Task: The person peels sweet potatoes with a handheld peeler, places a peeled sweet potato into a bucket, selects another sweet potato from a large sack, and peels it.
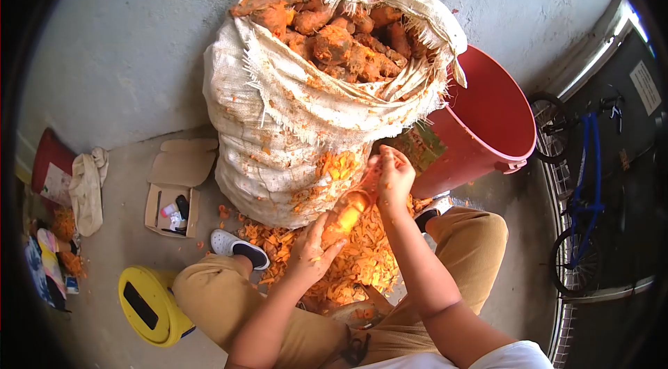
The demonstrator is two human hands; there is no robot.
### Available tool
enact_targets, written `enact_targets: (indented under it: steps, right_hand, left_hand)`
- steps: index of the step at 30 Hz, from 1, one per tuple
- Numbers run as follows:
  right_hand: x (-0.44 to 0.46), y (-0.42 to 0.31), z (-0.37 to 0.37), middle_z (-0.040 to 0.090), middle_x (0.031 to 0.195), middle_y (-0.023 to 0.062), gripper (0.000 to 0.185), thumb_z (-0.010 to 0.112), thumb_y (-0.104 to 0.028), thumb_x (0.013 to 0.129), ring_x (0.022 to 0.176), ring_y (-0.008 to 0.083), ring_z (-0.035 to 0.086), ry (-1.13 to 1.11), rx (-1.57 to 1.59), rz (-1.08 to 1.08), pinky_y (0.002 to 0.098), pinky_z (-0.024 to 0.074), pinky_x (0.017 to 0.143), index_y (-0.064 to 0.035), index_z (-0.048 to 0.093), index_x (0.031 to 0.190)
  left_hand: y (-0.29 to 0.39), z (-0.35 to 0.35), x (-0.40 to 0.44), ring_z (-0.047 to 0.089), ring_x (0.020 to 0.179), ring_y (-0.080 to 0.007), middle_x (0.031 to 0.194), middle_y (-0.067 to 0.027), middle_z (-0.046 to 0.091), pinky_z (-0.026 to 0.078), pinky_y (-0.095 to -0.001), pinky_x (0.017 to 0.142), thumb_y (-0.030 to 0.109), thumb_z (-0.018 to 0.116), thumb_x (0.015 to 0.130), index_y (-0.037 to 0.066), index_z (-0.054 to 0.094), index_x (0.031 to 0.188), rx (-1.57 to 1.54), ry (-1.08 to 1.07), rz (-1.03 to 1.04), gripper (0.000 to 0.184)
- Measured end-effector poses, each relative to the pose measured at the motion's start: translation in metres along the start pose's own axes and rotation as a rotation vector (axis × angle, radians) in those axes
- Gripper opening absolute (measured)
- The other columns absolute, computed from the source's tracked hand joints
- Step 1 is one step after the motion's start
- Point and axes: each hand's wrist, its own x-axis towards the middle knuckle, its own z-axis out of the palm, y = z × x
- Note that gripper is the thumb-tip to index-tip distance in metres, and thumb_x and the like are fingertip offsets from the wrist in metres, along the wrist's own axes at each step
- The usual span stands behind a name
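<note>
Grips the root [342, 221] by its near end in the left hand [311, 255], with fingers wrapped round it. Slants, long axis pointing forward and right, towards the right hand [396, 175], curled around a reddish thing [371, 177] too blurred to name. Sits between both hands, nearer the left, before the sack [285, 118] and above peelings [365, 264].

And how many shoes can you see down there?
2: the left shoe beside the orange shavings; the right shoe, partly hidden by the trouser leg. Others may be hidden.
</note>
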Motion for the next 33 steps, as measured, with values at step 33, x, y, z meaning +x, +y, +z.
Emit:
enact_targets:
  steps: [33]
  right_hand:
    - [-0.054,-0.022,0.023,0.055,0.062,0.0056,0.012,0.045,-0.010,0.086,0.055,0.0104,0.053,-0.203,-0.081,-0.252,0.0211,0.0432,0.051,0.0009,0.051,0.089]
  left_hand:
    - [-0.007,0.004,-0.010,0.043,0.103,-0.0150,0.111,-0.0088,0.047,0.033,-0.0277,0.089,0.010,0.057,0.078,0.001,0.035,0.122,-0.807,-0.052,-0.291,0.050]
